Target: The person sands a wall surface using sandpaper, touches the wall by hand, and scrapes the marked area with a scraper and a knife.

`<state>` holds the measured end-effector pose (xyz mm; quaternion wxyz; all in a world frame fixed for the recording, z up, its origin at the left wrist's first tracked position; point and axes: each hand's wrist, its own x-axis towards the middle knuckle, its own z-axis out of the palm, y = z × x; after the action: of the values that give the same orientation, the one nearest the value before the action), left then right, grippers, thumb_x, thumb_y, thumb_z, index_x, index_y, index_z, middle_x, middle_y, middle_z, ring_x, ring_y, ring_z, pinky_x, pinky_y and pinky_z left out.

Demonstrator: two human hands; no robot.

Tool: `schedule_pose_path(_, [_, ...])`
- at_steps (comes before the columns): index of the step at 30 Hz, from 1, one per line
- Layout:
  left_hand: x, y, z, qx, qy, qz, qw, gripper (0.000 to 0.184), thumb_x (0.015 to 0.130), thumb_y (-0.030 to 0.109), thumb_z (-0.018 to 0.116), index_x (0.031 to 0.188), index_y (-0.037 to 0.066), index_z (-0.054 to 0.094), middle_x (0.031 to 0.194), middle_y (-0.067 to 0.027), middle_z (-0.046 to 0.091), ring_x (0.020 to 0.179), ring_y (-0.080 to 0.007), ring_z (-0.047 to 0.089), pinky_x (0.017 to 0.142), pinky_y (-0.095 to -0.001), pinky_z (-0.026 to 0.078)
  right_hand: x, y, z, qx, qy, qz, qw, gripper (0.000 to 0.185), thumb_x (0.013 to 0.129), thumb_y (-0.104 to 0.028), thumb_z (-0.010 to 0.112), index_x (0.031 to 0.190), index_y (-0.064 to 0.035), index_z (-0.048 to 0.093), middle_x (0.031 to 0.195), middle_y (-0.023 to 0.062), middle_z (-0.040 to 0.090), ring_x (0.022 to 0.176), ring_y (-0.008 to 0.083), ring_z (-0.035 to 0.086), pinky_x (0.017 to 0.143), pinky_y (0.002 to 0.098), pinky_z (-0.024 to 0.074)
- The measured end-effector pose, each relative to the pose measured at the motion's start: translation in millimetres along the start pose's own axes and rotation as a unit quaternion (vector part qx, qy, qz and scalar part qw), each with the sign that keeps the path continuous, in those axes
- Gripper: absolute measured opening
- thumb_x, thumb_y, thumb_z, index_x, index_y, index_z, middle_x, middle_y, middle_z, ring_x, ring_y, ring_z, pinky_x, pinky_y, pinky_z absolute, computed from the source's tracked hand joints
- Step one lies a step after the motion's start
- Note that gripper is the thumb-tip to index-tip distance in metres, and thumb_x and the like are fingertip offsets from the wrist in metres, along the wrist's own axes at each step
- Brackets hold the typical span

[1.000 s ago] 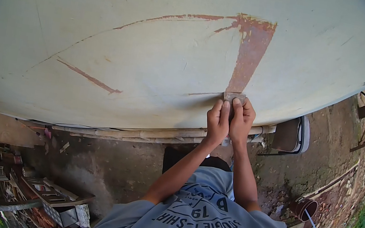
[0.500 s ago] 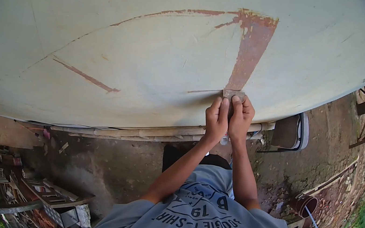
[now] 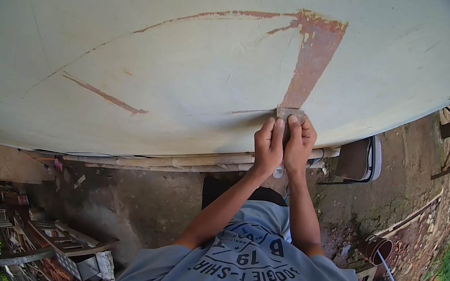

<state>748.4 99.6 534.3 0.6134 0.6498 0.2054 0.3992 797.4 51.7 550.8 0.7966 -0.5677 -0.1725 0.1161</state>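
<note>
Hands [image 3: 269, 143] [image 3: 298, 143] side by side, thumbs [image 3: 280, 124] on flat blade [image 3: 289, 112], forearms [image 3: 233, 199] converging.

Left hand [image 3: 266, 145] and right hand [image 3: 298, 146] close in a pinch, just beside each other.
Bare left forearm [image 3: 228, 206] and right forearm [image 3: 303, 216] slant inward from elbows set well apart; the wrists [image 3: 292, 174] come near each other, fingers [image 3: 261, 136] curled, both thumbs [image 3: 295, 129] extended forward, side by side.
</note>
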Motion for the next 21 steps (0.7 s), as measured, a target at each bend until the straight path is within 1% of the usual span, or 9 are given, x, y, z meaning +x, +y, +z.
schedule_pose_path(3, [5.9,8.8,2.3,0.007,0.007,0.038,0.999,0.03,0.103,0.015,0.046,0.076,0.003,0.042,0.063,0.002,0.038,0.062,-0.005,0.033,0.052,-0.0265,0.031,1.8,-14.7,6.6,0.022,0.006,0.005,1.0,0.019,0.098,-0.013,0.055,0.082,-0.0036,0.059,0.072,-0.0067,0.056,0.064,0.0005,0.042,0.056,0.0195,0.0362])
schedule_pose_path(5, [-5.4,10.2,-2.4,0.0,-0.001,0.006,1.0,0.03,0.103,0.015,0.046,0.076,0.003,0.042,0.064,0.0019,0.037,0.063,-0.0049,0.033,0.052,-0.0263,0.032,-7.9,-10.2,1.5,0.022,0.009,0.034,0.999,0.018,0.098,-0.012,0.055,0.082,-0.0036,0.059,0.072,-0.007,0.055,0.064,0.0005,0.042,0.056,0.0192,0.0359])
schedule_pose_path(7, [0.0,-0.1,-3.5,0.016,-0.013,0.002,1.0,0.03,0.103,0.014,0.046,0.076,0.003,0.041,0.064,0.0016,0.038,0.063,-0.0051,0.033,0.053,-0.0262,0.032,0.2,0.5,-0.6,0.001,0.007,0.006,1.0,0.019,0.098,-0.013,0.055,0.081,-0.0037,0.059,0.072,-0.007,0.055,0.063,0.0004,0.042,0.055,0.0192,0.0359])
schedule_pose_path(11, [11.8,25.3,2.6,0.008,0.01,0.063,0.998,0.032,0.104,0.016,0.046,0.075,0.005,0.039,0.063,0.0028,0.036,0.061,-0.0049,0.031,0.051,-0.026,0.03,5.8,-22.3,9.6,0.0,0.015,-0.006,1.0,0.021,0.098,-0.014,0.055,0.079,-0.004,0.059,0.071,-0.0074,0.054,0.064,0.0004,0.042,0.055,0.0196,0.0359])
schedule_pose_path(12, [15.4,32.3,1.5,0.002,0.002,0.057,0.998,0.032,0.104,0.016,0.046,0.075,0.005,0.039,0.063,0.0031,0.035,0.061,-0.0047,0.031,0.051,-0.0261,0.03,6.2,-44.6,20.9,0.016,0.023,-0.003,1.0,0.021,0.098,-0.013,0.056,0.078,-0.0041,0.058,0.071,-0.0071,0.055,0.065,0.0002,0.042,0.055,0.0196,0.0359])
schedule_pose_path(13, [16.0,46.3,-0.1,-0.015,-0.014,0.011,1.0,0.031,0.104,0.016,0.046,0.076,0.004,0.04,0.064,0.003,0.036,0.063,-0.0045,0.032,0.053,-0.0256,0.031,-2.8,-41.3,17.3,0.018,0.028,0.01,0.999,0.021,0.098,-0.013,0.056,0.079,-0.0042,0.059,0.071,-0.0069,0.055,0.064,0.0001,0.042,0.055,0.0196,0.0361])
schedule_pose_path(17, [2.0,8.2,-0.6,0.001,-0.011,0.024,1.0,0.031,0.104,0.015,0.045,0.076,0.004,0.04,0.066,0.004,0.036,0.065,-0.004,0.032,0.054,-0.0256,0.032,2.2,-11.6,5.1,0.006,0.02,-0.006,1.0,0.02,0.097,-0.012,0.056,0.078,-0.0046,0.058,0.071,-0.0065,0.055,0.064,0.0,0.042,0.055,0.0195,0.0363])
schedule_pose_path(19, [7.2,22.4,1.7,-0.01,0.002,0.032,0.999,0.031,0.104,0.016,0.045,0.075,0.004,0.041,0.066,0.0043,0.036,0.065,-0.0037,0.032,0.054,-0.0253,0.031,1.9,-18.4,12.9,0.011,0.036,0.004,0.999,0.021,0.097,-0.012,0.056,0.078,-0.005,0.057,0.07,-0.0067,0.054,0.064,-0.0001,0.042,0.055,0.0196,0.0357])
schedule_pose_path(21, [15.0,39.6,1.8,-0.009,0.004,0.047,0.999,0.033,0.104,0.016,0.046,0.074,0.005,0.04,0.065,0.0049,0.035,0.064,-0.0033,0.031,0.053,-0.0245,0.03,3.8,-31.4,14.8,0.021,0.017,0.006,1.0,0.022,0.097,-0.013,0.056,0.076,-0.0048,0.055,0.069,-0.007,0.052,0.063,-0.0001,0.04,0.054,0.0198,0.0345])
